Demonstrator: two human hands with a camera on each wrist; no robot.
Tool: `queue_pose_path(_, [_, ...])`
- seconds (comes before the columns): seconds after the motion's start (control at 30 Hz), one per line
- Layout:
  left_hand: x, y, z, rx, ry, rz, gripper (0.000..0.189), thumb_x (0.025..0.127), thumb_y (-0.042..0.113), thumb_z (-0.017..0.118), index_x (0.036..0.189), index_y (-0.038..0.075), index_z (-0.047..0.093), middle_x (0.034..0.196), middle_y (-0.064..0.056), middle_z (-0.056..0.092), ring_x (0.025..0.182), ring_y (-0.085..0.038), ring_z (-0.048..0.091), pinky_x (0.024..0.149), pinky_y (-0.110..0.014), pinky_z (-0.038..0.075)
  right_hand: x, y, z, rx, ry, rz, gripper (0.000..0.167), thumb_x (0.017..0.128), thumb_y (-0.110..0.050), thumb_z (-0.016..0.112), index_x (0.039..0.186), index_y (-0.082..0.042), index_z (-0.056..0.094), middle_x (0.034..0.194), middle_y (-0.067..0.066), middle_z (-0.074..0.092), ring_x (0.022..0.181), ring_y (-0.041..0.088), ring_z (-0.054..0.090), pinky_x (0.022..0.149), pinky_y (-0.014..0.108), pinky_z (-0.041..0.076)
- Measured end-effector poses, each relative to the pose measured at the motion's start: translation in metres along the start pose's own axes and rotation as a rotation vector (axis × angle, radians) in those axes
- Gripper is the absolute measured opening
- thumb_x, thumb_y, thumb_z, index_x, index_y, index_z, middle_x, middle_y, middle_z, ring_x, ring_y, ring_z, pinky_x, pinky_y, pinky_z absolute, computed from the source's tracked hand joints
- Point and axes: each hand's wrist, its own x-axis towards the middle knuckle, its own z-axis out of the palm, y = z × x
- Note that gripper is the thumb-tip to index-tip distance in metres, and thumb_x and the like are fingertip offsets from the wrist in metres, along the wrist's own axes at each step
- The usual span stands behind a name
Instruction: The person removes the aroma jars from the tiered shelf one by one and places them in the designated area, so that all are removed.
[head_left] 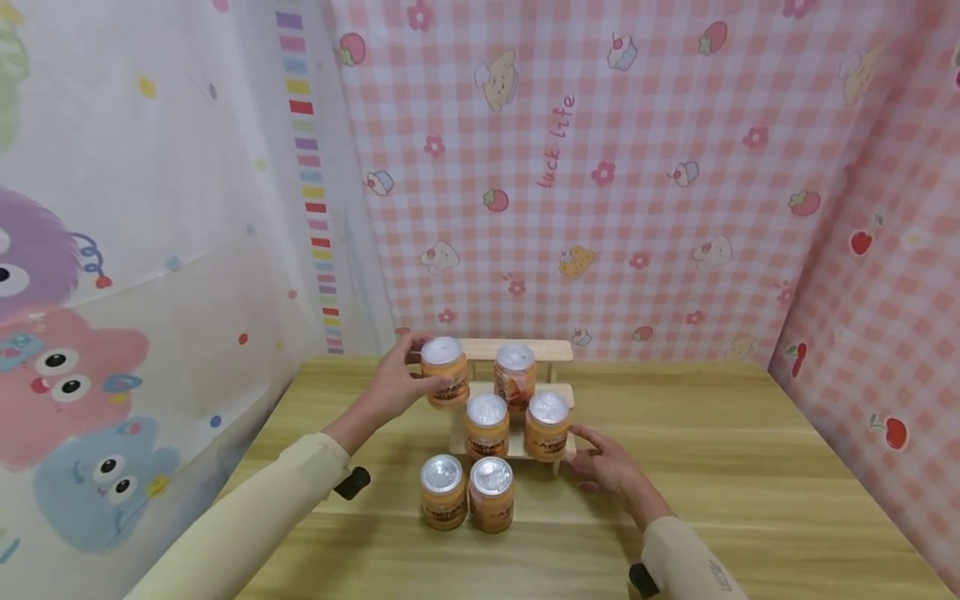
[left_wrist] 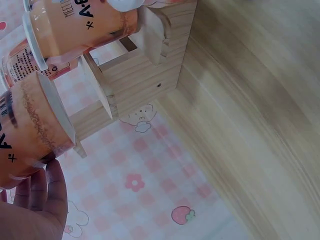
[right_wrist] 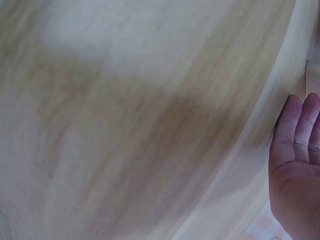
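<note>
At the bottom of the head view, the left sleeve (head_left: 247, 508) and the right sleeve (head_left: 690, 558) are cut off by the edge; the lettering on the right one is too small to be read. On the wooden table (head_left: 712, 475), a left front jar (head_left: 443, 493) and a right front jar (head_left: 492, 497) are stood upright, side by side. Beyond them, the right hand (head_left: 611, 468) is held with fingers extended at the right end of a stepped wooden stand (head_left: 517, 350); whether the stand or a jar is touched cannot be told, as the fingers are cropped in the right wrist view. The lower step is occupied by two jars (head_left: 487, 427), by which the base of the middle-step jar (head_left: 515, 375) is partly hidden. To its left, a held jar (head_left: 445, 372) is gripped between thumb and fingers by the left hand (head_left: 393, 385); the middle step's left end is hidden, so contact cannot be confirmed. Behind everything, a checked cloth (head_left: 645, 217) is hung, its sides cropped.
</note>
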Motion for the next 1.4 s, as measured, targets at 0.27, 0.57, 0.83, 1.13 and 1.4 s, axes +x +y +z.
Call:
queue_pose_path(0.27, [-0.02,-0.005,-0.016,-0.044,0.012,0.016,0.07,0.08,0.014,0.083,0.137,0.002,0.044,0.125,-0.018,0.052,0.113,-0.033,0.054,0.089,-0.043,0.052,0.001,0.003,0.001,0.004,0.018,-0.016,0.06,0.093,0.001,0.059,0.149,-0.006,0.04,0.129,0.028,0.052,0.097,0.03,0.063,0.079,0.046,0.054])
queue_pose_path(0.57, [-0.053,-0.022,-0.035,-0.048,0.016,-0.043,0.069,0.081,0.01,0.081,0.138,-0.001,0.042,0.129,-0.019,0.052,0.119,-0.033,0.05,0.092,-0.042,0.05,0.003,0.002,0.005,0.02,0.014,-0.004,0.06,0.093,0.002,0.058,0.15,-0.007,0.04,0.127,0.027,0.052,0.097,0.031,0.062,0.079,0.045,0.054])
queue_pose_path(0.83, [-0.083,-0.05,-0.038,-0.037,0.06,-0.076,0.067,0.078,0.008,0.084,0.132,-0.001,0.047,0.126,-0.017,0.054,0.118,-0.032,0.051,0.092,-0.039,0.05,0.002,0.001,0.003,0.025,-0.012,-0.013,0.062,0.095,-0.003,0.061,0.152,-0.006,0.036,0.125,0.025,0.053,0.098,0.028,0.063,0.081,0.045,0.054])
queue_pose_path(1.13, [-0.118,-0.079,-0.015,-0.034,0.1,-0.135,0.07,0.073,0.005,0.087,0.132,0.001,0.048,0.126,-0.014,0.056,0.118,-0.032,0.052,0.092,-0.039,0.051,0.002,0.006,-0.002,-0.002,-0.019,-0.001,0.061,0.095,-0.003,0.061,0.151,-0.005,0.036,0.126,0.025,0.053,0.099,0.028,0.063,0.082,0.047,0.053])
queue_pose_path(1.4, [-0.128,-0.091,-0.007,-0.01,0.117,-0.138,0.07,0.072,0.003,0.087,0.13,-0.001,0.049,0.125,-0.015,0.058,0.118,-0.033,0.053,0.092,-0.038,0.051,0.005,0.004,-0.001,0.002,-0.029,-0.004,0.063,0.096,-0.008,0.063,0.152,-0.007,0.034,0.131,0.028,0.05,0.1,0.028,0.063,0.083,0.047,0.053])
